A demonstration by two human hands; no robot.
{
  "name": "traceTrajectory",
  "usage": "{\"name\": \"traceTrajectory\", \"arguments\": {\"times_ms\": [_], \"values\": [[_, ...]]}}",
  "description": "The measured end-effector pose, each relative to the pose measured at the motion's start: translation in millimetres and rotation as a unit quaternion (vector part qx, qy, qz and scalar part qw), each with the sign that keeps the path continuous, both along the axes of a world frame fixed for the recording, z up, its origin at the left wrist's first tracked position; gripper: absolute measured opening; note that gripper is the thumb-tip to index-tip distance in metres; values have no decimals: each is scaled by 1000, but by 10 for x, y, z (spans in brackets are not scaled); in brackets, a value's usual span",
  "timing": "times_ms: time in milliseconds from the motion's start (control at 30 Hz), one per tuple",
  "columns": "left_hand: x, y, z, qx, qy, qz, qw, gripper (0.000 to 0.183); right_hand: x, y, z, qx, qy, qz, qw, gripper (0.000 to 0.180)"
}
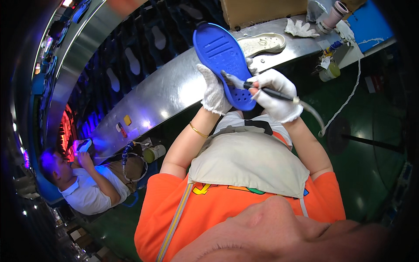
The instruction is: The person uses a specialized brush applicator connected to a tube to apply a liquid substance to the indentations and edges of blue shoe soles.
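My left hand [214,91], in a white knit glove, grips a blue shoe sole [226,55] by its edge, with the perforated end towards me. In my right hand [278,95], gloved with bare fingertips showing, is a brush [234,80] with a black handle, and a pale hose runs from the handle's rear. Its bristles lie over the lower half of the sole. Just behind the sole, a cream-white shoe sole [262,44] rests on the metal ledge [183,83].
A conveyor [144,49] carrying several insole-shaped pieces runs beyond the ledge. A cardboard box [262,13], a white glove [299,28] and a pink tumbler [334,16] stand or lie at the upper right. A co-worker [95,183] sits at the left. A jar [330,72] hangs beside the ledge.
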State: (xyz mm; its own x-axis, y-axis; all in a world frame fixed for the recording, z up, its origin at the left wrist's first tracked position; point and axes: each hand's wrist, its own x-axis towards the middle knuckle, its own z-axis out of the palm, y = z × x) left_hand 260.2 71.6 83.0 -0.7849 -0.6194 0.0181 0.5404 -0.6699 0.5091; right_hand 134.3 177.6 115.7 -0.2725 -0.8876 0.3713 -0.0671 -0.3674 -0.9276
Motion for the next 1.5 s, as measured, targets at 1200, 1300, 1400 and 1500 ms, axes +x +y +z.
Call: {"name": "traceTrajectory", "arguments": {"times_ms": [1200,1300,1400,1500], "values": [[130,-758,407,-280,-203,-95,933,101,-182,-262,248,69,181,200,960,17],[71,-617,548,-311,-334,-58,888,103,-224,-289,233,165,138,249,944,18],[2,-596,609,-319,-401,-54,857,96,-276,-287,296,160,13,265,951,13],[6,-564,722,-255,-413,-67,872,71,-268,-309,248,110,115,195,968,12]]}}
